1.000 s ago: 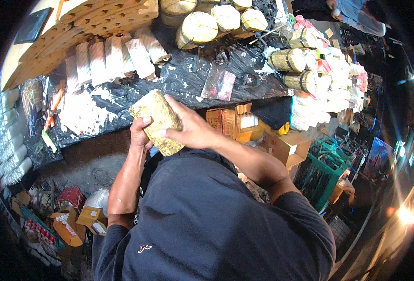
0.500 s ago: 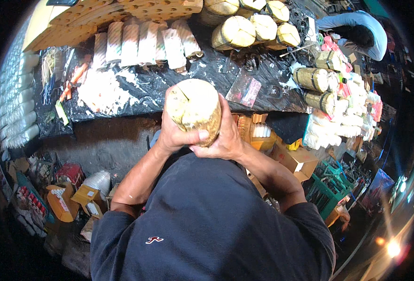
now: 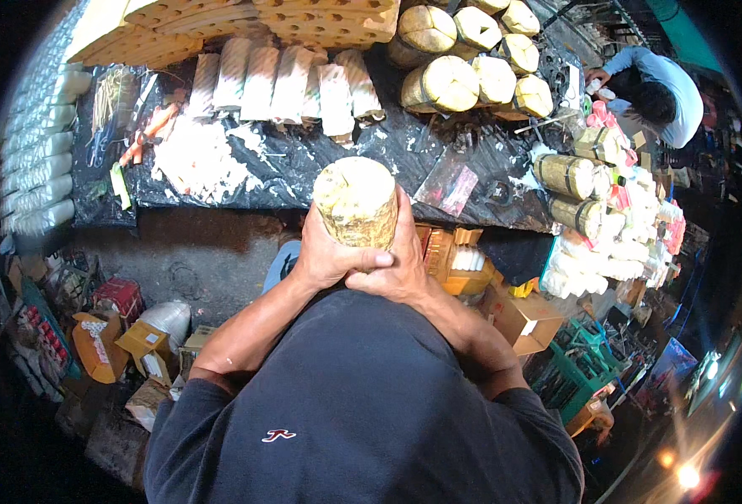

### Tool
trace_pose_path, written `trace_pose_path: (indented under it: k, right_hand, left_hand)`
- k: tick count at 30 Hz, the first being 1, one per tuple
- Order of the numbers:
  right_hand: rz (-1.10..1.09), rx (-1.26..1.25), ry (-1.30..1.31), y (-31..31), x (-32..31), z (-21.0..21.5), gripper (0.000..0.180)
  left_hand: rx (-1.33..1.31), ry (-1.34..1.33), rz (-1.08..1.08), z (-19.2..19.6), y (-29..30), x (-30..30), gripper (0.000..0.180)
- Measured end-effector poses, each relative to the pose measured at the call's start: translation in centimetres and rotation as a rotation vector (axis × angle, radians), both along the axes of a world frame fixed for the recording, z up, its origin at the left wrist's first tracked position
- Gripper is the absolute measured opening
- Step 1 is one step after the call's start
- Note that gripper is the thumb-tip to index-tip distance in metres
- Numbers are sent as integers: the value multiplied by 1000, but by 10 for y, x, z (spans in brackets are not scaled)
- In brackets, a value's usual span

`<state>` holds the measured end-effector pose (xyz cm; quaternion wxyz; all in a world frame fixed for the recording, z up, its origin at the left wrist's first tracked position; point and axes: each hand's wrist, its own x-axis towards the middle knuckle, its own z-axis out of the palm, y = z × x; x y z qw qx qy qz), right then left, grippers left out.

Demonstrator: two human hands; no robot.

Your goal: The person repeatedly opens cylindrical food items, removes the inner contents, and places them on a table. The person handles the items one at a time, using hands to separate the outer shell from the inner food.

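Observation:
A thick, yellow-brown cylindrical block [image 3: 356,202] with a pale, brightly lit top stands between my two hands, close in front of my chest. My left hand [image 3: 330,256] wraps its left side, with the thumb laid across the near face. On the other side my right hand [image 3: 403,260] grips it, fingers along the right wall. The thumbs meet low on the near side; the block's underside is hidden. Similar cylinders [image 3: 450,82], some with dark straps, stand in a group at the back of the black-covered table [image 3: 304,185].
Several wrapped rolls [image 3: 260,80] lie behind white scraps [image 3: 203,164]. Yellow perforated boards [image 3: 329,21] are stacked at the back. Strapped cylinders [image 3: 566,174] lie at the right beside white bundles [image 3: 593,256]. A co-worker [image 3: 669,92] bends over at the far right. Cardboard boxes [image 3: 526,319] stand below.
The block is still in both hands, a little lower and turned, so the split in its top shows less. My view has shifted slightly. The co-worker's hands have come into sight.

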<state>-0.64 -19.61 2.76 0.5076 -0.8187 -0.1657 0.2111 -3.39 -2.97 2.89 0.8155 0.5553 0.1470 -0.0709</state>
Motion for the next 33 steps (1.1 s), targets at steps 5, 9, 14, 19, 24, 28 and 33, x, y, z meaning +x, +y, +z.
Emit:
trace_pose_path:
  k: [5,9,14,19,24,28,33]
  right_hand:
    - [47,-52,-175,-14,4,-6,147]
    - [111,-14,-343,-21,-5,-9,145]
    - [97,47,-467,-13,-5,-22,141]
    - [65,55,-464,-7,9,-12,136]
    - [43,72,-404,-3,6,-19,134]
    - [66,86,-385,-2,5,-23,135]
    - [100,-65,-390,2,-4,-24,143]
  left_hand:
    - [-22,21,-35,-7,-3,5,106]
    - [151,-124,-40,-9,0,-9,102]
    - [250,-199,-95,-12,5,-11,103]
    - [265,-244,-56,-11,4,4,91]
    - [160,-198,-40,-9,6,9,88]
    - [83,-158,-16,-11,5,5,92]
    - [152,-165,-67,-32,17,3,96]
